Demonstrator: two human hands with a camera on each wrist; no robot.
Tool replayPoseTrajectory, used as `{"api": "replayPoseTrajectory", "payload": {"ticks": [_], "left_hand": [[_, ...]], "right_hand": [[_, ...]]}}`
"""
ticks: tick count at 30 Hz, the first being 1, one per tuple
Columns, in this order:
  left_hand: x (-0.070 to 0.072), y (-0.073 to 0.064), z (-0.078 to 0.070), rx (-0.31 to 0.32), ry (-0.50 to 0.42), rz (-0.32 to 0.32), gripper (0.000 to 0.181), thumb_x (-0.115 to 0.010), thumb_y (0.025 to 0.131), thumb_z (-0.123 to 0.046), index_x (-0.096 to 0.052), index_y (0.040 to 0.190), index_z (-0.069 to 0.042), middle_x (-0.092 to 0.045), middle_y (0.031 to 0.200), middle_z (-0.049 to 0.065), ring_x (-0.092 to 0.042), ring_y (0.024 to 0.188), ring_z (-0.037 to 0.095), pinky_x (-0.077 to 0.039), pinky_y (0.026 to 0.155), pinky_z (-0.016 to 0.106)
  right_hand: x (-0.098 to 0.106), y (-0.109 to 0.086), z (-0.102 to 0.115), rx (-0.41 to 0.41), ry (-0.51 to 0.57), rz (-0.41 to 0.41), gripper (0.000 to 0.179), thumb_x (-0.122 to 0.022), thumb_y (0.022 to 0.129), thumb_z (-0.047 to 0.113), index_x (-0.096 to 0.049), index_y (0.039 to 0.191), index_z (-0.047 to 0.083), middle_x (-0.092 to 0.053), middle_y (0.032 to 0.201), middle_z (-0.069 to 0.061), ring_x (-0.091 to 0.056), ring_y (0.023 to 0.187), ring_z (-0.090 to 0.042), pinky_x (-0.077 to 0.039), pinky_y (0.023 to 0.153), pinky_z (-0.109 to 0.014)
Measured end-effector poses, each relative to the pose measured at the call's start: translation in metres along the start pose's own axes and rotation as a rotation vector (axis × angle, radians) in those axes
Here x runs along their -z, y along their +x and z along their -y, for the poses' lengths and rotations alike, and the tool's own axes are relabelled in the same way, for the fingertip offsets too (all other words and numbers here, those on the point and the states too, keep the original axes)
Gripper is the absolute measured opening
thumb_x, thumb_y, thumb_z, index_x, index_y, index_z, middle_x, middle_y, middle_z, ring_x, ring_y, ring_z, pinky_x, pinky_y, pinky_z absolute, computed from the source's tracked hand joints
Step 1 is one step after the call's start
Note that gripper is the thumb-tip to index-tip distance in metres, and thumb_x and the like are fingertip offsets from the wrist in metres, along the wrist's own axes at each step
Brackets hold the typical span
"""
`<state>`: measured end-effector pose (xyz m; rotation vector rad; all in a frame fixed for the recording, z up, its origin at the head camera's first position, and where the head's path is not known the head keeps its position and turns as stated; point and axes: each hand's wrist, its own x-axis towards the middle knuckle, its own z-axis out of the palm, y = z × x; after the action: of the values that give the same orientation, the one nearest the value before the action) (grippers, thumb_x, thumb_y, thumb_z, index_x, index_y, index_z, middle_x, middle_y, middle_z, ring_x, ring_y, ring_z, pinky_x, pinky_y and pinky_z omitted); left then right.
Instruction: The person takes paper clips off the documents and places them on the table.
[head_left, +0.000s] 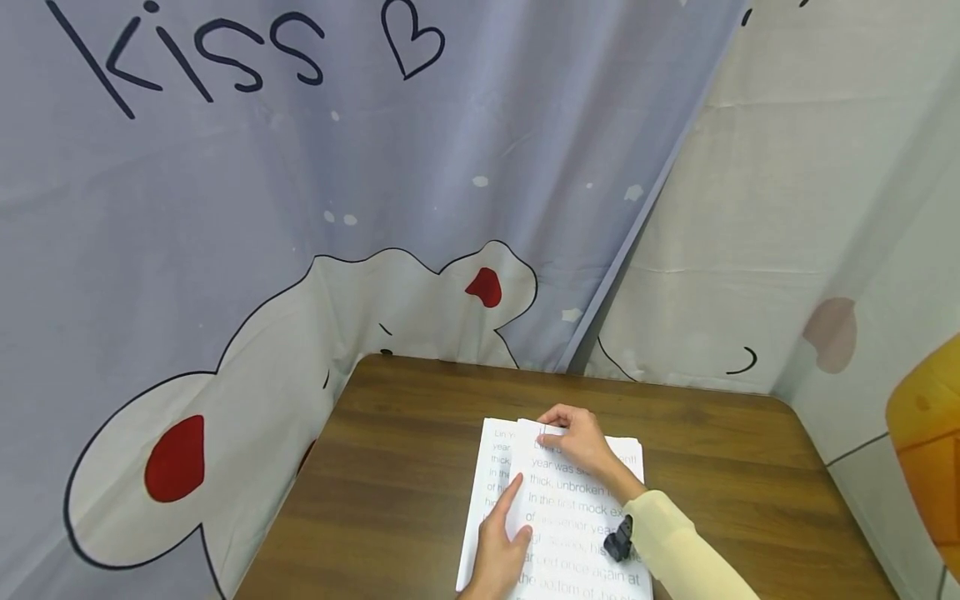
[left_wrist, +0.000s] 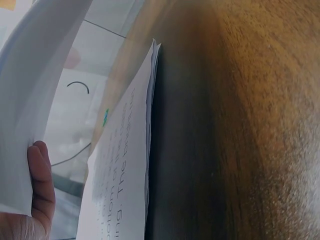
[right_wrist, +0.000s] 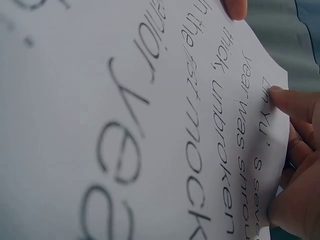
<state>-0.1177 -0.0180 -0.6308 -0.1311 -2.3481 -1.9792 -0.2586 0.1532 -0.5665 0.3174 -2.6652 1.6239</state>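
A printed sheet of paper (head_left: 570, 533) is lifted off a stack of similar printed pages (head_left: 486, 479) on the wooden table. My right hand (head_left: 581, 437) pinches the sheet at its top edge; in the right wrist view its thumb (right_wrist: 295, 102) presses on the first printed line, with the other fingers partly hidden behind. Along the left edge, my left hand (head_left: 501, 550) holds the sheet, index finger pointing up the page. The left wrist view shows the raised sheet (left_wrist: 30, 100) bowed above the lower stack (left_wrist: 125, 150), with fingers (left_wrist: 42, 172) around its edge.
The wooden table (head_left: 390, 467) runs up to a printed curtain (head_left: 420, 167) at the back and left. Pale fabric (head_left: 750, 208) hangs on the right. A black device (head_left: 618, 540) sits at the cuff of the yellow right sleeve (head_left: 690, 546).
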Motion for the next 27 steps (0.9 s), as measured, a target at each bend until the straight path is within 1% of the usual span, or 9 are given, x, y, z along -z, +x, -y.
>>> {"api": "replayPoseTrajectory", "payload": {"ticks": [2, 9, 12, 14, 17, 20, 22, 27], "left_hand": [[-0.0002, -0.0002, 0.0009, -0.002, -0.001, 0.005, 0.085, -0.063, 0.086, 0.016, -0.044, 0.162, -0.019, -0.047, 0.164, 0.014, -0.046, 0.150, 0.035, -0.035, 0.124, 0.053], [-0.0009, -0.0007, 0.0039, -0.008, -0.002, 0.008, 0.085, -0.062, 0.087, 0.015, -0.044, 0.162, -0.019, -0.048, 0.164, 0.015, -0.052, 0.146, 0.035, -0.043, 0.121, 0.049], [-0.0015, -0.0006, 0.0039, -0.003, 0.001, 0.001, 0.086, -0.063, 0.086, 0.015, -0.045, 0.162, -0.020, -0.048, 0.164, 0.013, -0.050, 0.147, 0.033, -0.041, 0.123, 0.047], [-0.0023, -0.0011, 0.0036, -0.008, 0.007, 0.000, 0.086, -0.062, 0.086, 0.016, -0.044, 0.162, -0.020, -0.048, 0.164, 0.013, -0.049, 0.148, 0.034, -0.040, 0.123, 0.048], [-0.0034, -0.0017, 0.0036, -0.001, 0.002, 0.010, 0.085, -0.061, 0.087, 0.016, -0.043, 0.163, -0.019, -0.047, 0.164, 0.014, -0.050, 0.147, 0.036, -0.040, 0.122, 0.052], [-0.0047, -0.0022, 0.0032, 0.026, -0.018, 0.025, 0.085, -0.060, 0.088, 0.015, -0.041, 0.163, -0.019, -0.046, 0.165, 0.015, -0.051, 0.146, 0.036, -0.041, 0.121, 0.053], [-0.0056, -0.0023, 0.0027, 0.048, -0.027, 0.032, 0.084, -0.059, 0.089, 0.014, -0.040, 0.164, -0.020, -0.045, 0.166, 0.014, -0.051, 0.147, 0.035, -0.040, 0.122, 0.052], [-0.0068, -0.0023, 0.0027, 0.057, -0.018, 0.022, 0.084, -0.060, 0.088, 0.015, -0.041, 0.163, -0.019, -0.045, 0.165, 0.013, -0.049, 0.149, 0.034, -0.037, 0.124, 0.053]], "right_hand": [[0.0000, -0.0001, -0.0003, 0.007, 0.003, 0.005, 0.019, -0.086, 0.082, 0.003, -0.078, 0.098, 0.012, -0.080, 0.091, -0.002, -0.068, 0.074, -0.014, -0.056, 0.063, -0.022], [-0.0022, -0.0016, -0.0032, 0.030, 0.025, 0.012, 0.019, -0.083, 0.085, 0.001, -0.077, 0.100, 0.012, -0.078, 0.092, -0.001, -0.068, 0.076, -0.013, -0.056, 0.067, -0.022], [-0.0036, -0.0020, -0.0049, 0.045, 0.020, 0.005, 0.019, -0.082, 0.086, 0.001, -0.077, 0.101, 0.012, -0.077, 0.091, 0.000, -0.067, 0.078, -0.013, -0.055, 0.069, -0.021], [-0.0041, -0.0020, -0.0060, 0.051, 0.022, -0.004, 0.019, -0.082, 0.087, 0.001, -0.076, 0.102, 0.010, -0.076, 0.089, 0.000, -0.066, 0.079, -0.013, -0.054, 0.071, -0.021], [-0.0042, -0.0016, -0.0076, 0.042, 0.029, -0.030, 0.019, -0.081, 0.088, 0.002, -0.074, 0.104, 0.009, -0.074, 0.086, 0.000, -0.064, 0.081, -0.014, -0.051, 0.077, -0.022], [-0.0040, -0.0014, -0.0088, 0.016, 0.036, -0.053, 0.020, -0.081, 0.089, 0.003, -0.073, 0.107, 0.007, -0.073, 0.084, 0.000, -0.063, 0.082, -0.014, -0.049, 0.080, -0.023], [-0.0037, -0.0016, -0.0096, -0.002, 0.037, -0.060, 0.020, -0.082, 0.089, 0.005, -0.073, 0.107, 0.006, -0.074, 0.082, 0.001, -0.062, 0.081, -0.014, -0.048, 0.080, -0.023], [-0.0031, -0.0030, -0.0083, -0.028, 0.059, -0.071, 0.024, -0.084, 0.086, 0.004, -0.071, 0.106, 0.006, -0.075, 0.080, 0.000, -0.064, 0.079, -0.016, -0.050, 0.075, -0.023]]}}
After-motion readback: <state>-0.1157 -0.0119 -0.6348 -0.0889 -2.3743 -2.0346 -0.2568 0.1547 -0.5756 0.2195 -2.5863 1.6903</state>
